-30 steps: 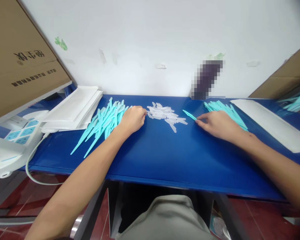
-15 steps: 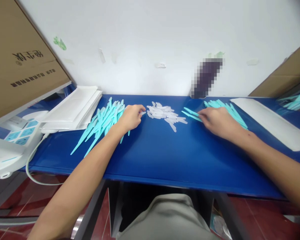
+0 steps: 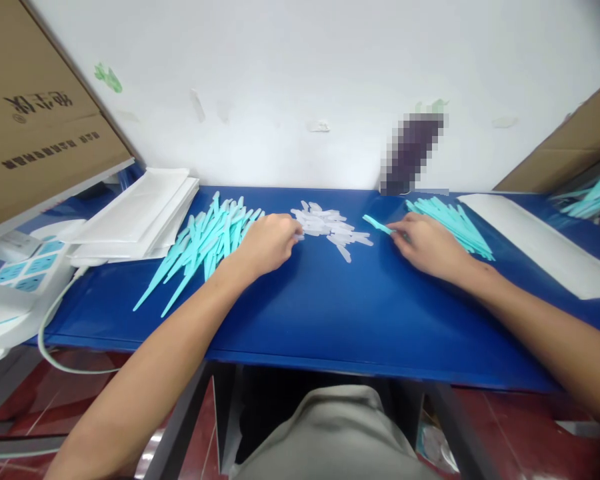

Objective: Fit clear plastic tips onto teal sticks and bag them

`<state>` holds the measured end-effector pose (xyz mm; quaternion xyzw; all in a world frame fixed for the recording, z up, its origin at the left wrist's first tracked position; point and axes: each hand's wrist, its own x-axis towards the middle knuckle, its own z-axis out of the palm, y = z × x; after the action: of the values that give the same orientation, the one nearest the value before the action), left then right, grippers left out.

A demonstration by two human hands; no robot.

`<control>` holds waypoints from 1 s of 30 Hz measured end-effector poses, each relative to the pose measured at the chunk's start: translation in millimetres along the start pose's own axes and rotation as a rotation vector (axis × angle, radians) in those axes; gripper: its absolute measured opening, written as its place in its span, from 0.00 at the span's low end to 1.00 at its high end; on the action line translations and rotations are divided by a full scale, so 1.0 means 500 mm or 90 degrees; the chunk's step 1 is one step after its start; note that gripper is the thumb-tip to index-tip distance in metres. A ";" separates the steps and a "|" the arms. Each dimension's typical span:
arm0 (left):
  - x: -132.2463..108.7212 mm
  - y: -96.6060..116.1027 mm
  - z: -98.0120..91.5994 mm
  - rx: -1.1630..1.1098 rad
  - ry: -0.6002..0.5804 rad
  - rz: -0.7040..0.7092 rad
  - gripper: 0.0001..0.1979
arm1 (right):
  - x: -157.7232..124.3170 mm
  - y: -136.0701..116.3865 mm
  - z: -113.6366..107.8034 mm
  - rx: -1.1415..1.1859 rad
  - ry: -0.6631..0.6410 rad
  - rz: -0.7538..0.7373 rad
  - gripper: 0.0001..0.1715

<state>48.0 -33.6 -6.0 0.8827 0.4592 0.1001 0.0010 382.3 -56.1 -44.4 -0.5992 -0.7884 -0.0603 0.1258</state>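
My left hand (image 3: 273, 243) is at the left edge of a loose heap of small translucent caps (image 3: 325, 223). Its fingers are closed in a pinch, with a bit of a whitish cap showing at the tips. Between the fingertips of my right hand (image 3: 427, 240) is a turquoise eyebrow razor (image 3: 377, 225), its outer end pointing left toward the caps. Beside that hand lies a bundle of turquoise razors (image 3: 457, 227). Partly behind my left hand spreads a pile of turquoise razors with pale tips (image 3: 213, 230).
White plastic sleeves (image 3: 135, 207) are stacked at the left, near a power strip (image 3: 30, 273) with a cable. A long white sheet (image 3: 535, 240) lies at the right. Cardboard boxes (image 3: 45, 133) flank the blue table (image 3: 330, 313), and a white wall stands behind.
My left hand has moved right, up to the cap heap. My right hand has shifted slightly left, and one turquoise razor shows ahead of its fingers where two pieces showed before.
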 end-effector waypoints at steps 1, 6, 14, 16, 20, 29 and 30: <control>-0.002 0.009 -0.001 -0.045 0.003 0.029 0.11 | 0.001 0.002 0.001 0.010 0.008 -0.004 0.23; -0.008 0.045 0.010 -0.326 -0.022 0.171 0.11 | 0.007 0.016 0.001 0.057 0.015 0.006 0.20; -0.005 0.058 0.032 -0.454 -0.079 0.097 0.06 | 0.012 0.027 -0.005 0.114 0.015 -0.025 0.16; -0.004 0.055 0.032 -0.439 -0.072 0.092 0.06 | 0.009 0.016 -0.008 0.117 0.023 -0.043 0.17; -0.003 0.048 0.032 -0.333 -0.026 0.165 0.06 | -0.004 -0.024 -0.028 0.153 0.033 -0.104 0.18; 0.001 0.038 0.044 -0.248 0.007 0.204 0.07 | -0.033 -0.081 -0.058 0.227 -0.027 -0.255 0.18; 0.001 0.038 0.044 -0.264 0.010 0.196 0.05 | -0.034 -0.080 -0.057 0.225 -0.034 -0.257 0.17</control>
<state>67.6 -42.4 -25.6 0.9223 0.2890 0.1979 0.1634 351.7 -90.1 -19.6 -0.3997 -0.8934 0.0701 0.1929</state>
